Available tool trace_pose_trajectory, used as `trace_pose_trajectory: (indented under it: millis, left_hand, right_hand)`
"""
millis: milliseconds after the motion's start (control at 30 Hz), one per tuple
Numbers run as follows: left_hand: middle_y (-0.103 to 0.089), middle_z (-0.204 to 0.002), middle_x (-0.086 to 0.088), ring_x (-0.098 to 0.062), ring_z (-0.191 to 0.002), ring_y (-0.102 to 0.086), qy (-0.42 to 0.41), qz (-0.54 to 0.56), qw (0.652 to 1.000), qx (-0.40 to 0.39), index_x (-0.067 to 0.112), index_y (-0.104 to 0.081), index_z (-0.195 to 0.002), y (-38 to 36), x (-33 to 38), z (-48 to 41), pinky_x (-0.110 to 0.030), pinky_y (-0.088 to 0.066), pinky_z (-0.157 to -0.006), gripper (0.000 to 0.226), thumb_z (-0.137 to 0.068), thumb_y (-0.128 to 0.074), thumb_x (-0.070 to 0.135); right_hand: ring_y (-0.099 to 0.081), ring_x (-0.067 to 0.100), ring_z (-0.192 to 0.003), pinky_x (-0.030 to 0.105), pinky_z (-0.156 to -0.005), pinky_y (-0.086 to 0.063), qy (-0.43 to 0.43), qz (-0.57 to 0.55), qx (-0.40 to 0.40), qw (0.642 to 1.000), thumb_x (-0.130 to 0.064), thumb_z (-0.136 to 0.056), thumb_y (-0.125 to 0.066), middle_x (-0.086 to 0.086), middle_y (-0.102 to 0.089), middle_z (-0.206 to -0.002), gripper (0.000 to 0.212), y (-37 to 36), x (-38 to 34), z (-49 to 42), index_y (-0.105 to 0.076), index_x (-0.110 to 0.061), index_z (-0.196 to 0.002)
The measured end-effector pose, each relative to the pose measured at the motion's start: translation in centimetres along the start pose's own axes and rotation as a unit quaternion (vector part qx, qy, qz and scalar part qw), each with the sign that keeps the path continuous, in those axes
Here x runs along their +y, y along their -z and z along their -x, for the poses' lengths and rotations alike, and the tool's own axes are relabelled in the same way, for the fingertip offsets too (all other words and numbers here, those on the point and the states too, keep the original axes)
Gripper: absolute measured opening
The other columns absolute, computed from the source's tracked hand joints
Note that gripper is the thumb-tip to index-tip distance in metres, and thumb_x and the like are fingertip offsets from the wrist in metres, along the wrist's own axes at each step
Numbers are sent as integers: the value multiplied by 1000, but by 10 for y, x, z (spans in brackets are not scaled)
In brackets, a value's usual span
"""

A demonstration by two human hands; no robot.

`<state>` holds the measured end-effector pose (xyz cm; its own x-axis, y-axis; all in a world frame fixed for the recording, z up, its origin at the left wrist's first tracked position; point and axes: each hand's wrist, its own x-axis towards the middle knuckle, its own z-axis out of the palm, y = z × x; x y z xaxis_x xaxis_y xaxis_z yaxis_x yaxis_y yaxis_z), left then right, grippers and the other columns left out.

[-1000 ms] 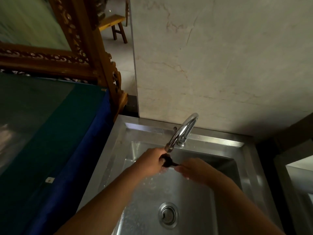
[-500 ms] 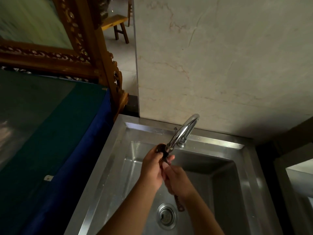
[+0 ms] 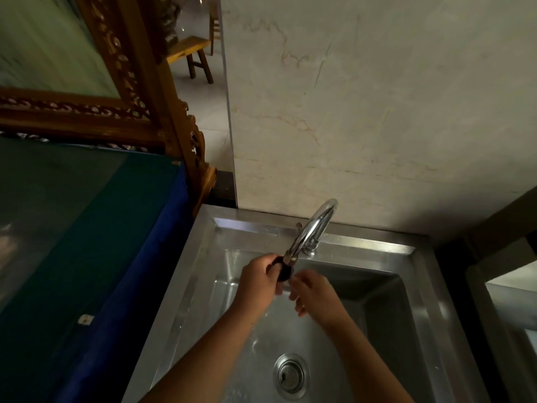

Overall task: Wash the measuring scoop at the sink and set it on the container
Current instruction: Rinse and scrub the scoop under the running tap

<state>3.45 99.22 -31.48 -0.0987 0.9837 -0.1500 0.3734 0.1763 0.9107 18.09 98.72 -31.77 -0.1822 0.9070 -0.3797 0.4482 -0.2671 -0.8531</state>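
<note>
Left hand grips small black measuring scoop under curved chrome faucet — right hand loosely curled beside it, contact unclear; scoop handle hidden.

We note the scoop: small, black, round-bowled, held up just under the tap's spout, over the back part of the sink. Only its dark bowl shows; we cannot make out the handle. The left hand wraps the bowl from the left, and the right hand meets it from the right. The sink is steel, square-cornered and wet, with a round drain near its front. We see no container.
</note>
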Motion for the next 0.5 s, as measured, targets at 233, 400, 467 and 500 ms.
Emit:
trace_pose_trajectory:
  millis: [233, 400, 467, 500]
  left_hand:
    - [-66, -76, 6, -4, -60, -64, -1, 65, 996, -54, 15, -67, -110, -5, 6, -10, -16, -51, -57, 21, -101, -48, 16]
    - [-66, -58, 14, 5, -49, -60, 15, 194, 977, -90, 18, -67, -95, -8, 11, -7, -9, -44, -45, 28, -99, -44, 2]
    - [-68, -59, 20, 8, -53, -61, 4, 193, 976, -98, 20, -66, -102, -10, 9, -4, -7, -44, -48, 28, -101, -42, 5]
    - [-68, -60, 20, 7, -54, -61, -2, 193, 976, -100, 22, -65, -105, -11, 8, -3, -7, -44, -50, 27, -102, -42, 8]
  right_hand:
    - [-53, 15, -51, 29, -46, -45, 54, -149, -19, 987, -22, -85, -47, 4, -62, -68, 22, -4, -15, -6, -60, -11, -99]
    - [-57, 1, -53, 14, -50, -43, 114, -66, 25, 991, -34, -95, -52, -13, -67, -65, 16, -10, -13, -6, -62, -21, -92]
    - [-62, 0, -57, 12, -54, -47, 122, -61, 58, 989, -24, -99, -49, -16, -69, -68, 17, -9, -14, -9, -62, -19, -88]
    - [-63, 1, -57, 11, -55, -47, 119, -74, 70, 988, -16, -99, -47, -15, -69, -67, 20, -9, -14, -11, -62, -18, -86]
